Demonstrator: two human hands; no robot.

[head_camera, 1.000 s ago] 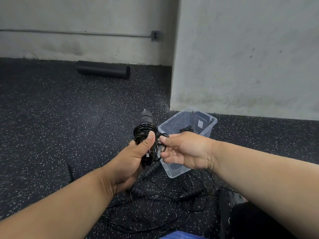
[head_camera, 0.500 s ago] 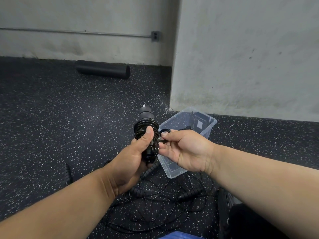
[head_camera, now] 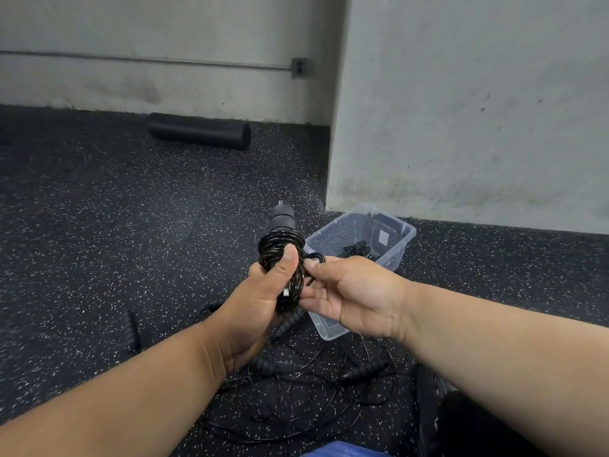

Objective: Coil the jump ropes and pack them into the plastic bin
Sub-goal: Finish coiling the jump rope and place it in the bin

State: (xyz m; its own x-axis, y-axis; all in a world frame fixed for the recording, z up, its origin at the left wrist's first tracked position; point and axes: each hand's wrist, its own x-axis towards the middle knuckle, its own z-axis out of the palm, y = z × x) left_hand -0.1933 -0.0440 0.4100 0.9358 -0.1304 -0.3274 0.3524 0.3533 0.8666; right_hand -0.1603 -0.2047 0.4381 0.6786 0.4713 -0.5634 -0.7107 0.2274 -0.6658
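A: Head view: the left hand (head_camera: 253, 311) is wrapped around a coiled jump rope (head_camera: 284, 262), thumb pressed flat on the windings, with a black handle (head_camera: 282, 216) sticking up past the fist.

B: And the other hand?

A: The right hand (head_camera: 357, 296) sits just right of that grip, fingertips pinching a small loop of cord (head_camera: 314, 258) that comes off the coil; the lower fingers touch the bundle's side.

B: Where's the plastic bin (head_camera: 400, 249)?

A: On the floor beyond and to the right of the held coil, partly hidden behind the right hand. It's clear, open on top, with dark handles (head_camera: 356, 249) lying inside.

B: Anything under the grip?

A: Loose ropes (head_camera: 296, 387) tangled on the speckled floor (head_camera: 99, 242) below both wrists, several ribbed handles among them. Far beyond the grip, a black foam roller (head_camera: 199, 130) lies along the wall.
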